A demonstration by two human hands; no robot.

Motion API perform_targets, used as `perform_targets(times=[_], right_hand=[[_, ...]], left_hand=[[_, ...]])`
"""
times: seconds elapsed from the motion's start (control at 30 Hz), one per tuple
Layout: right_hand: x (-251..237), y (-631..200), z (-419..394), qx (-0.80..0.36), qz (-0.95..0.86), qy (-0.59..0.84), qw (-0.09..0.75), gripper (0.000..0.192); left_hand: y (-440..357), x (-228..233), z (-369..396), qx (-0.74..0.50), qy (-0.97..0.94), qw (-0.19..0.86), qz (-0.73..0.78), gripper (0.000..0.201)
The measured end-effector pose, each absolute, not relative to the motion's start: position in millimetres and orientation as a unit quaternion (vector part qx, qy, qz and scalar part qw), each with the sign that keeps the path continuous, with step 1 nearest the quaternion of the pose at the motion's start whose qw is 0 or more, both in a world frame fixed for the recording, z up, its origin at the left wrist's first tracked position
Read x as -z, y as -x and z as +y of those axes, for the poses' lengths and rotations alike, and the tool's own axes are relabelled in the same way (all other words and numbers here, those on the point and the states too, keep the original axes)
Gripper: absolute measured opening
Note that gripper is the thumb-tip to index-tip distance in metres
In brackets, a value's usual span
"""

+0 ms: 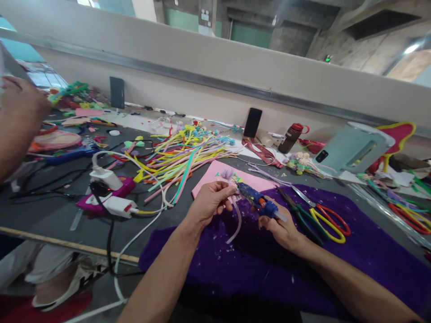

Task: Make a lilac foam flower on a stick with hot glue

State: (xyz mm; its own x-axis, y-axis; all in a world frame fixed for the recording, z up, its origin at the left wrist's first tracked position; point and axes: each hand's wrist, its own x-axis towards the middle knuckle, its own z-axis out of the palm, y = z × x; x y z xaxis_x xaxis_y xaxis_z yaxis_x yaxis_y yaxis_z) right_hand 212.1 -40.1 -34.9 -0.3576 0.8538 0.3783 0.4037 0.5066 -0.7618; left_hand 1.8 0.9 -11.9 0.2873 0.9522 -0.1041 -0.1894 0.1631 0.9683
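Note:
In my right hand is a blue hot glue gun, its nozzle pointing left and a clear glue stick poking out of its back. My left hand pinches a small lilac pipe-cleaner flower close to the nozzle; the fingers partly hide it. From below those fingers a pale lilac pipe-cleaner stem hangs in a curve. Behind both hands lies a pink sheet. Under them spreads a purple cloth dotted with white bits.
Pliers and red-yellow scissors lie right of my right hand. Loose pipe cleaners are heaped behind. A purple power strip with plugs and trailing cables sits left. Another person's arm reaches in at far left. A bottle stands behind.

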Motion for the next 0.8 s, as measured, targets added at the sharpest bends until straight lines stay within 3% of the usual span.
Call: perform_targets(times=[0.4, 0.63, 0.8], right_hand=[[31.0, -209.6, -36.0, -0.289, -0.752, 0.418, 0.419, 0.023], [35.8, -214.0, -36.9, -0.269, -0.773, 0.43, 0.381, 0.018], [30.5, -217.1, -37.1, -0.304, -0.77, 0.43, 0.36, 0.027]], left_hand=[[1.3, 10.7, 0.9, -0.456, -0.47, 0.653, 0.381, 0.029], [-4.8, 9.6, 1.4, -0.431, -0.452, 0.679, 0.386, 0.022], [-4.7, 12.7, 4.2, -0.432, -0.461, 0.679, 0.373, 0.025]])
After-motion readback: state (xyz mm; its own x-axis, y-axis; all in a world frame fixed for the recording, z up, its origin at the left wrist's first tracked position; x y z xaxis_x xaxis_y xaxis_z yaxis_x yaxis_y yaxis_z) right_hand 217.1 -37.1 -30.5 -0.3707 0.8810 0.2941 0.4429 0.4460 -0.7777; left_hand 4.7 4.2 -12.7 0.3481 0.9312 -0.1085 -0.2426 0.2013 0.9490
